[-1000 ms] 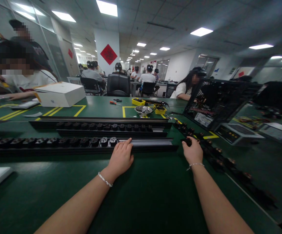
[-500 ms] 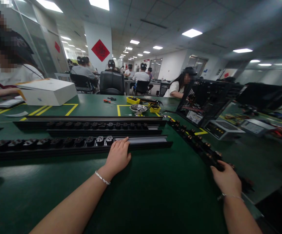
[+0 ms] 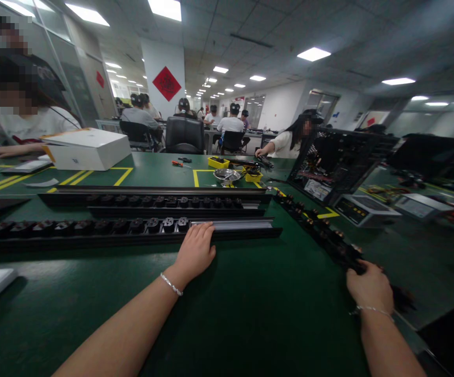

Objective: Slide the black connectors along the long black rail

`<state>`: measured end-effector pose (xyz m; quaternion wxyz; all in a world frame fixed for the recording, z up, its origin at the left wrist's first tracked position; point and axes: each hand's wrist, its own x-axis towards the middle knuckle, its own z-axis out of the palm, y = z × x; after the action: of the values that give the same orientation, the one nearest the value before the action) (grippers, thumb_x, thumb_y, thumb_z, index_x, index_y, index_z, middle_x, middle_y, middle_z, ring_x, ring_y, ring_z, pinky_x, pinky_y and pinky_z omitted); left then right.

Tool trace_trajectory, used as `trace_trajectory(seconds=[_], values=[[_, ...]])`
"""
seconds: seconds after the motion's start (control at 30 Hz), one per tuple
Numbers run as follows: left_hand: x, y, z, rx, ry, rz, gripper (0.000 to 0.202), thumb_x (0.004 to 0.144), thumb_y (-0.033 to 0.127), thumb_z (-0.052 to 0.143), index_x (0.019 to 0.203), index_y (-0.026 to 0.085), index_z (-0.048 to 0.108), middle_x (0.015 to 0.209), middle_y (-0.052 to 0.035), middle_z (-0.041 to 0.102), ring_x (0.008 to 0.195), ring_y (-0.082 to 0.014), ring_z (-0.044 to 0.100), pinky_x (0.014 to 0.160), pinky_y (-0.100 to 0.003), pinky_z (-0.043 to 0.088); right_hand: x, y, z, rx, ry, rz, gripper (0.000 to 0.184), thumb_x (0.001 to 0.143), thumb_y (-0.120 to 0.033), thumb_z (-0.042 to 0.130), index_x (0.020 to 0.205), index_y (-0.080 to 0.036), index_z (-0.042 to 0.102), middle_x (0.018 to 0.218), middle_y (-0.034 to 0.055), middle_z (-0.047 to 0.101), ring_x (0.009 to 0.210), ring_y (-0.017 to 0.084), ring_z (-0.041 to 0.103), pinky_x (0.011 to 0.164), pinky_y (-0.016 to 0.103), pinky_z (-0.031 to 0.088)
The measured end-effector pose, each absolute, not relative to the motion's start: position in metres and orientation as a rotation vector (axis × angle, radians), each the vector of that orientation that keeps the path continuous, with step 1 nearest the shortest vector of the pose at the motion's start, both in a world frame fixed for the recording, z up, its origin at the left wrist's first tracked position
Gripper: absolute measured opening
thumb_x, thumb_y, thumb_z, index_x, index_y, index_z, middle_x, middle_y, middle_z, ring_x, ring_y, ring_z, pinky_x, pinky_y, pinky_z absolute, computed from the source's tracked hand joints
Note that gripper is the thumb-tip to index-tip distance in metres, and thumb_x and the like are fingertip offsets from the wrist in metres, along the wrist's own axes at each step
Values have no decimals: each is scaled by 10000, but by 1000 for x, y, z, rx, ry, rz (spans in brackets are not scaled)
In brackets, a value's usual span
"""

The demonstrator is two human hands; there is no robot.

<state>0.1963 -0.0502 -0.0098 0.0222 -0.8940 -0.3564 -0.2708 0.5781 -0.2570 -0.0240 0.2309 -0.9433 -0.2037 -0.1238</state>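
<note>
My left hand point(image 3: 196, 248) is closed over the near wall of a long black channel point(image 3: 246, 233), just right of the last fitted piece. Round black socket modules point(image 3: 136, 225) with metal contacts fill this channel from the left; its right stretch shows a bare silvery inside. At the right, my right hand point(image 3: 371, 287) is closed on a black socket module in a slanting row of similar modules point(image 3: 331, 234) with coppery contacts. Its fingertips are partly hidden. Behind the first channel lies a second black channel point(image 3: 176, 211) holding another row of modules.
A white box point(image 3: 93, 149) stands at the back left. Centre back hold a metal bowl point(image 3: 227, 175), yellow bins point(image 3: 218, 162) and an orange-handled screwdriver point(image 3: 177, 164). An open computer case point(image 3: 325, 162) and a power supply point(image 3: 362, 209) stand at right. Co-workers sit around.
The view has shifted slightly left. Both hands keep much the same places on the channel and the module row. The co-worker behind the computer case now reaches an arm onto the table.
</note>
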Motion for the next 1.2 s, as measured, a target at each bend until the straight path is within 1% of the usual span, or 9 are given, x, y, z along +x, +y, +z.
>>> trace_trajectory(seconds=[0.13,0.23,0.3,0.4,0.47,0.63,0.77,1.07,1.2], values=[[184,-49,3,-2752,-1036,-879,399,821,198,478,1215,149,519,1328,-98,527,1264,-235,429,1096,-403,316,563,-248,-13,-2544,-554,-501,520,713,-357,461,1161,-137,608,1121,261,572,1094,415,519,844,557,438],[162,-34,15,-2593,-1139,-962,355,862,227,436,1188,133,538,1300,-104,543,1254,-235,428,1100,-395,295,540,-235,-4,-2343,-815,-776,510,745,-307,431,1182,-84,572,1188,253,545,1172,366,467,979,514,366],[143,-20,20,-2504,-1256,-959,361,867,267,443,1179,116,544,1265,-125,560,1224,-249,453,1085,-407,304,519,-222,-1,-2229,-1099,-831,506,777,-299,403,1207,-71,541,1274,220,502,1238,322,414,1037,478,316],[119,-1,23,-2584,-1301,-786,385,873,360,458,1166,132,561,1211,-120,600,1176,-258,497,1047,-422,334,485,-193,-1,-2135,-1524,-708,490,821,-317,389,1258,-125,497,1362,145,461,1305,265,345,1067,454,276],[111,6,22,-2622,-1303,-690,404,875,398,459,1195,170,552,1206,-104,610,1191,-264,489,1047,-454,315,461,-168,-3,-2056,-1680,-609,482,842,-316,383,1271,-125,491,1396,128,438,1327,238,316,1088,429,246],[114,3,18,-2660,-1300,-628,378,892,345,446,1248,241,521,1207,-59,628,1221,-246,468,1072,-490,249,418,-107,-8,-2120,-1529,-381,500,899,-339,297,1326,-139,465,1406,96,448,1328,226,318,1086,444,229],[119,2,16,-2650,-1282,-644,339,897,309,449,1218,267,547,1190,-34,643,1223,-243,464,1085,-508,209,413,-93,-12,-2160,-1509,-279,475,922,-359,269,1257,-176,552,1366,67,501,1290,227,371,1094,487,182],[128,-3,15,-2617,-1317,-716,315,877,286,492,1175,244,584,1133,-29,674,1216,-243,469,1076,-477,259,419,-99,-10,-2144,-1561,-247,461,935,-386,273,1222,-215,591,1364,57,503,1262,220,406,1093,491,198],[137,-9,13,-2589,-1318,-750,318,882,265,469,1172,197,580,1128,-50,675,1219,-233,478,1096,-459,255,418,-99,-9,-2147,-1581,-240,454,936,-384,275,1210,-223,599,1365,55,501,1252,214,417,1093,494,201]])
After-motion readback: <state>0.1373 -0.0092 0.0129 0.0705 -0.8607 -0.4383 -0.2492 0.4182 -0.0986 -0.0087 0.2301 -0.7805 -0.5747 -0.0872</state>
